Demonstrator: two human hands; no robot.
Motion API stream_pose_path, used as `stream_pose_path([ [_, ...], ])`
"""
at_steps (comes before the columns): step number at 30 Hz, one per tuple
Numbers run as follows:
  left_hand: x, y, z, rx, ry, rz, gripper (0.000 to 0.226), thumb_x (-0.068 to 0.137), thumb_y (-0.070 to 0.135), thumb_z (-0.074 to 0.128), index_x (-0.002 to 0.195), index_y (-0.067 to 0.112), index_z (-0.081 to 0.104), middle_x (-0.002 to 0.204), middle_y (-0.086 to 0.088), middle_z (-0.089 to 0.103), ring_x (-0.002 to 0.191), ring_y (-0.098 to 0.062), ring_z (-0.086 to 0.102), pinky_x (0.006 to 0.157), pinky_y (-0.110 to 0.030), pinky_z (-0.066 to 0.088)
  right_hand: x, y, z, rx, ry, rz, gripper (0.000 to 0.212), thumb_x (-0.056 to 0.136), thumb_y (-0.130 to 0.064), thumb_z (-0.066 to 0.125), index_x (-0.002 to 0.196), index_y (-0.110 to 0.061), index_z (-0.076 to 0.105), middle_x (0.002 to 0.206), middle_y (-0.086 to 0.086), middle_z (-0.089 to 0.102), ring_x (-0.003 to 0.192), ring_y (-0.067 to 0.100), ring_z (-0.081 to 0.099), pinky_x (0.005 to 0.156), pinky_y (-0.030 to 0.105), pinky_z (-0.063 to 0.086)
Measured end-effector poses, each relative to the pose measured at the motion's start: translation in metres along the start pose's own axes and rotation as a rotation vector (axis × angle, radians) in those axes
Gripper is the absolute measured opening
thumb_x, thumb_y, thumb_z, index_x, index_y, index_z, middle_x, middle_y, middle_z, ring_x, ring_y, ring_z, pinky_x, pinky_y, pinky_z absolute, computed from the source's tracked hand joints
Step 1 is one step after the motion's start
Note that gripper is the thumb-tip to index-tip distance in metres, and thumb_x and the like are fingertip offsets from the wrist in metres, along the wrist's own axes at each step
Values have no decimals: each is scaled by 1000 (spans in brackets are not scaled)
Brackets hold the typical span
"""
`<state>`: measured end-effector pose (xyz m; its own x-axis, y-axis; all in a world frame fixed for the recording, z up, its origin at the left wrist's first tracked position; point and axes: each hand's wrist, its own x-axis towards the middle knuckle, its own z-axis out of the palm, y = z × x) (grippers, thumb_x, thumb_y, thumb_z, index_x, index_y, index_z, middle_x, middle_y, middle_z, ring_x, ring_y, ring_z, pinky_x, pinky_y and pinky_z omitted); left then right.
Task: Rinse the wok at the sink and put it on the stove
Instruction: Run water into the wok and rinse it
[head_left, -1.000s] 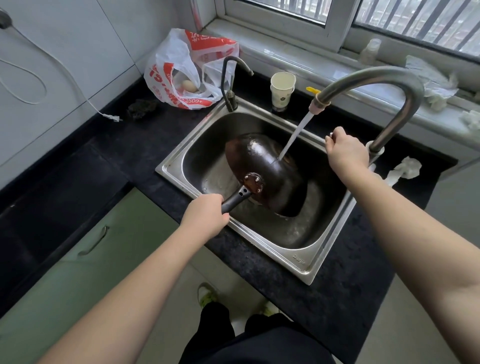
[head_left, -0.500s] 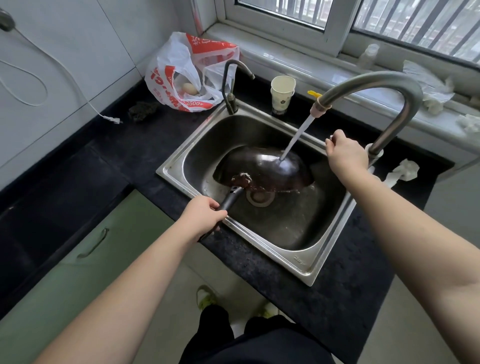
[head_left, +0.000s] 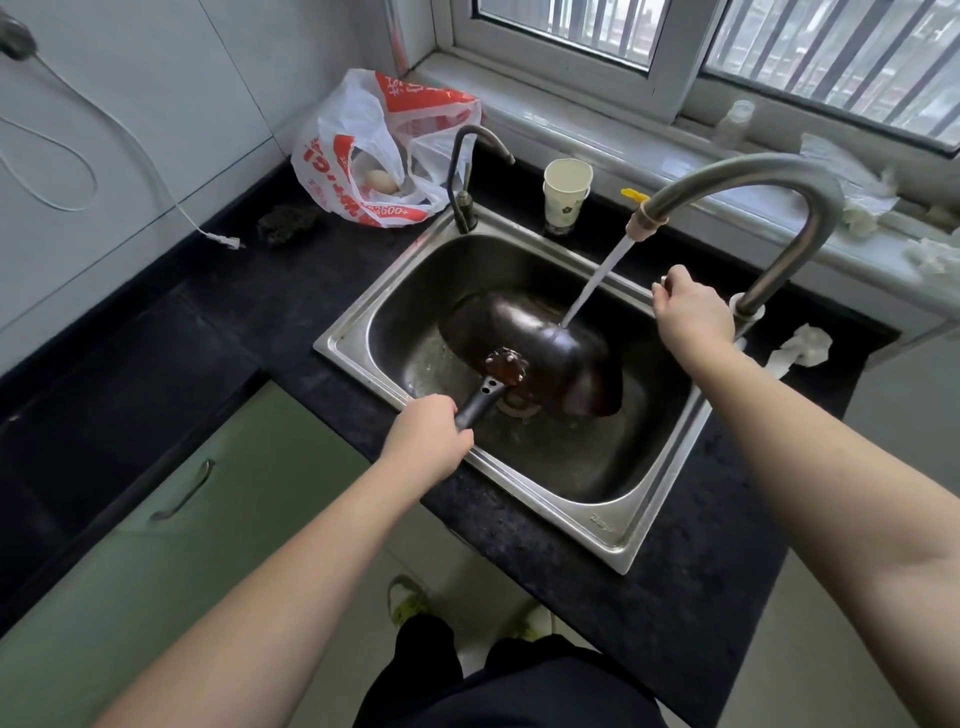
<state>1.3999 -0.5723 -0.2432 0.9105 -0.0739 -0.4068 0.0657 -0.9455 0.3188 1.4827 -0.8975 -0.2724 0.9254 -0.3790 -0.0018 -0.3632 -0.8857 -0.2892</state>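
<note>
Dark round metal wok (head_left: 540, 348), L hand (head_left: 426, 441) gripping handle, was tilted under stream for rinsing; R hand (head_left: 691, 317) grasped tap lever.

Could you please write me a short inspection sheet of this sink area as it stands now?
Surface: black speckled counter around a steel sink.
Job's things: wok turned underside up in the sink, water from the tall faucet running onto it; no stove seen.
Clutter: red and white plastic bag, paper cup, dark scrubber, crumpled tissue.
Hands: left hand grips the wok handle; right hand at the faucet base, its grip hidden.
Cables: white cord down the wall, its plug lying unplugged on the counter.
Surroundings: barred window, green cabinet door.
</note>
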Motion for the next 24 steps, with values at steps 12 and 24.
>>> stream_pose_path([
  [12,6,37,-21,18,10,29,11,82,18,64,82,8,59,79,-8,59,75,-30,59,60,-30,42,0,0,0,-1,0,1,28,103,-35,37,107,-9,47,83,13,55,72,30,48,61,35,34],
  [24,16,50,-44,-108,-45,-69,16,74,20,69,73,8,58,79,-15,67,69,-31,62,59,-28,46,1,1,1,5,4,-5,30,103,-35,36,108,-8,47,92,19,63,78,34,53,62,37,35],
])
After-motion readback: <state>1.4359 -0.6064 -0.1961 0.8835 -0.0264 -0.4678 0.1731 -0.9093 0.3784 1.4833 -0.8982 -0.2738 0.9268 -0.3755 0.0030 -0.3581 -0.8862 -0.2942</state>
